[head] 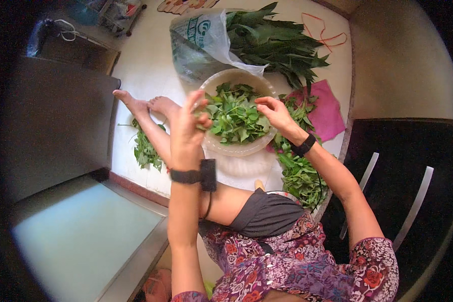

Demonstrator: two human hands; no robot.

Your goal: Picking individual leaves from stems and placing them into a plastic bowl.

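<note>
A pale round plastic basin [238,151] stands before me, heaped with loose green leaves [236,120]. Over its left rim is my left hand [191,120], raised and blurred, with its fingers curled. A bit of green shows by those fingertips, but whether they grip it is unclear. My right hand [275,113] hovers at the right side of the basin, thumb and fingers bent close to the leaves; nothing can be made out between them. Leafy stems [304,181] lie in a pile to the right of the basin. A smaller leafy bunch [146,149] rests beyond my leg on the left.
Behind the basin lies a plastic bag [200,45] with long dark green leaves [271,41] spilling out. A pink cloth [326,111] is partly under the stems. Red string [324,36] lies at the back right. My bare feet [136,105] extend left of the basin.
</note>
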